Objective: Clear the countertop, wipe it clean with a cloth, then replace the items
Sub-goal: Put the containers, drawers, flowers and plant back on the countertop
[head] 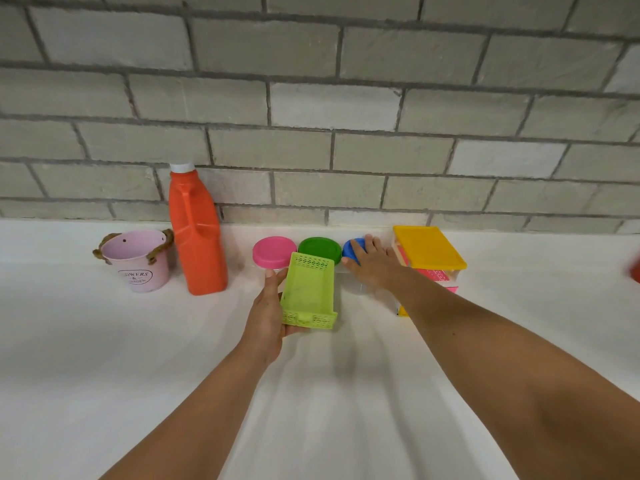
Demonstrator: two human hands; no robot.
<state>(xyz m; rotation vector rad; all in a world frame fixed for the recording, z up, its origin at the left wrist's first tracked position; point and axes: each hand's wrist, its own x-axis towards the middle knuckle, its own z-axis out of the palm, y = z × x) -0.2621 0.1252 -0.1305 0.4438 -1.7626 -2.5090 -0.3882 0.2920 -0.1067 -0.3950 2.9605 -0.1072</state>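
White countertop (104,358) runs the full width of the view, its back edge meeting a grey brick wall (311,98). The items sit in one row along that back edge. The front and middle of the counter are bare, with wide open room on both sides of the arms.

Lime-green perforated plastic basket (308,292) is in the left hand (268,311). The thumb is on its left wall and the fingers curl under the near end, a firm hold. The basket tilts with its open side up, and its far end overlaps the green-lidded clear jar (317,249) in view. Contact between the two can't be told.

Right hand (372,266) reaches to the back row with its fingers curled over the top of the blue-lidded clear jar (354,249) and the thumb on its left side, gripping it. This jar is just beside the green one and close to the yellow-lidded clear box (427,245) on the right.

Pink-lidded clear jar (272,251) stands just left of the green one, close to the left thumb. Further left are the tall orange plastic bottle with white cap (197,237), upright near the wall, then the pink metal bucket with rope handles (138,261) just beside it.

Red object (635,268) is cut off at the far right edge, blurred.
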